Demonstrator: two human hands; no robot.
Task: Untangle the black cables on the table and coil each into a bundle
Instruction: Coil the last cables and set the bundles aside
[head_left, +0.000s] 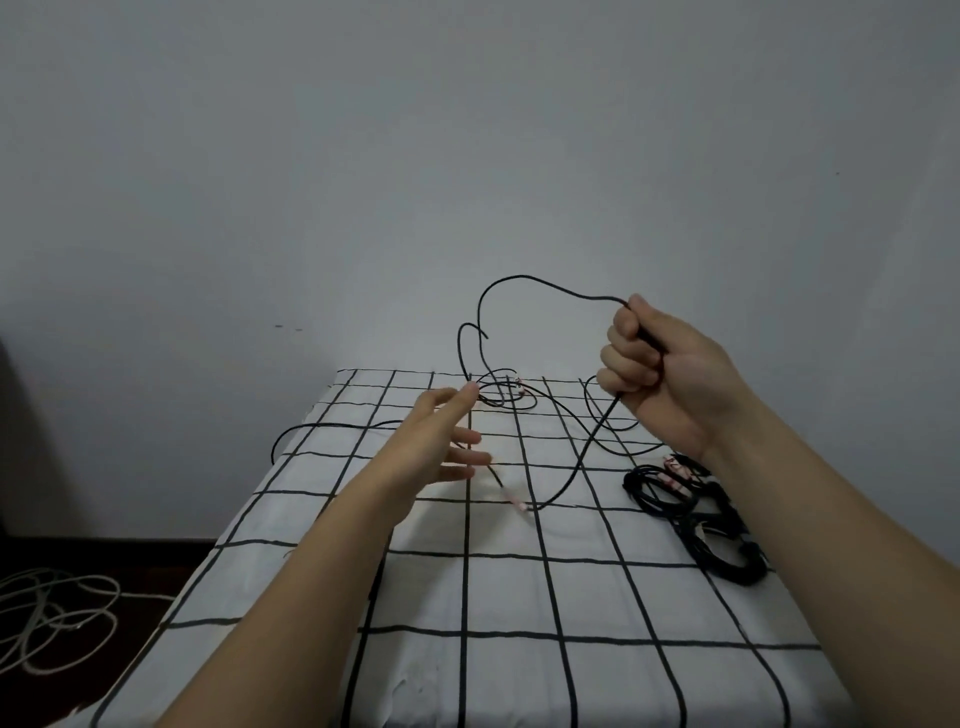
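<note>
My right hand (654, 369) is raised above the table and grips a thin black cable (540, 285) in its fist. From the fist the cable arcs up and left, then drops to a loose tangle (501, 392) at the table's far edge. Another stretch runs down from the fist to a pinkish end (519, 503) lying on the cloth. My left hand (447, 441) hovers open over the table's middle, fingers spread and holding nothing. Coiled black cable bundles (696, 512) lie at the right, partly behind my right forearm.
The table wears a white cloth with a black grid (467, 597). One cable strand (311, 428) loops over the left edge. A heap of pale cable (52, 618) lies on the dark floor at lower left. A plain wall stands behind.
</note>
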